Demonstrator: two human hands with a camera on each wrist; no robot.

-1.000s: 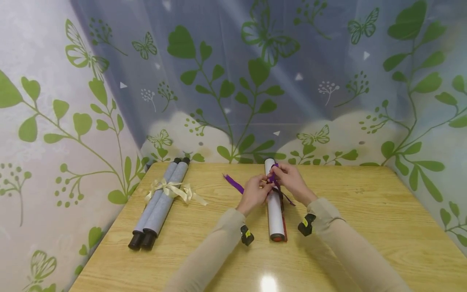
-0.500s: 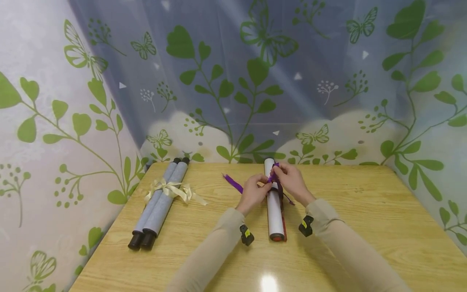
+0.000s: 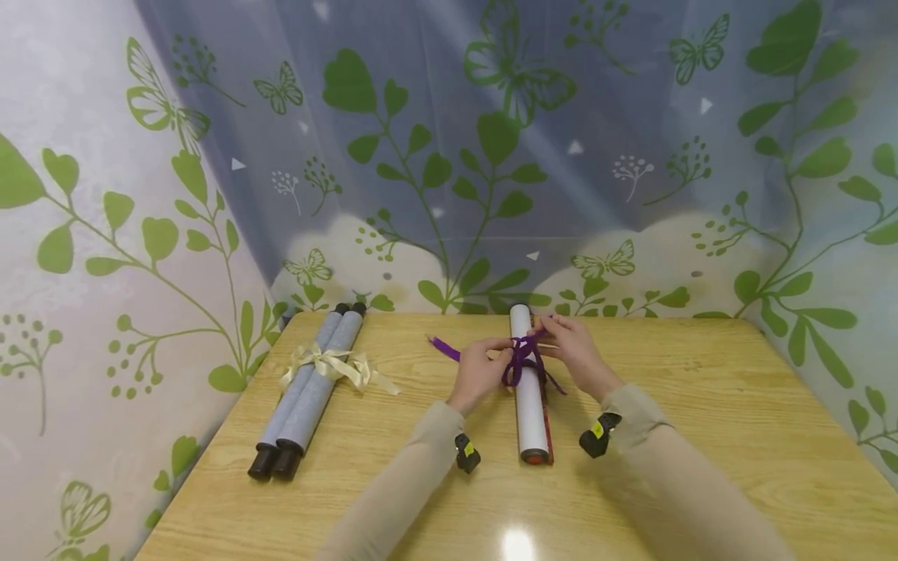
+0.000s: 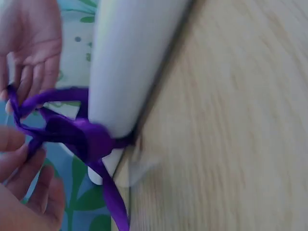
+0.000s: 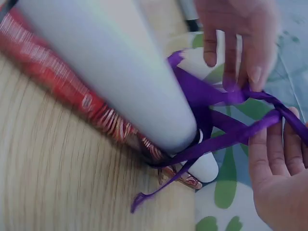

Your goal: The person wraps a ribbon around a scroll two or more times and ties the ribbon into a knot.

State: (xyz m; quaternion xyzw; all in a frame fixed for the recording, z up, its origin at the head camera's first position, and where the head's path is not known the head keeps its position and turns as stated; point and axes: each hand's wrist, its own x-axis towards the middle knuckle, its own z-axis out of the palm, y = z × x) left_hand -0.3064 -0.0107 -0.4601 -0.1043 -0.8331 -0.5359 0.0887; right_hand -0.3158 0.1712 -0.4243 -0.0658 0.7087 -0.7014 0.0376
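A purple ribbon [image 3: 517, 372] is looped round a white roll [image 3: 531, 421] lying lengthwise on the table, and its loops stand up from the knot. My left hand [image 3: 480, 374] pinches the ribbon on the roll's left side. On the right side, my right hand [image 3: 571, 354] holds another part of it, the strand running across its fingers in the right wrist view. A red patterned roll [image 5: 72, 86] lies against the white one, mostly hidden from above. One ribbon tail [image 4: 114, 202] trails left over the table; a thinner tail [image 5: 159, 189] hangs on the right.
Two grey-blue rolls [image 3: 319, 382] with black ends lie at the table's left, tied together with a cream ribbon [image 3: 333, 364]. The wooden table [image 3: 701, 436] meets a leaf-printed curtain [image 3: 435, 195] at its back edge.
Both hands have drawn slightly apart, the right one shifting right. Purple loops that were bunched between the fingers now show spread over the white roll.
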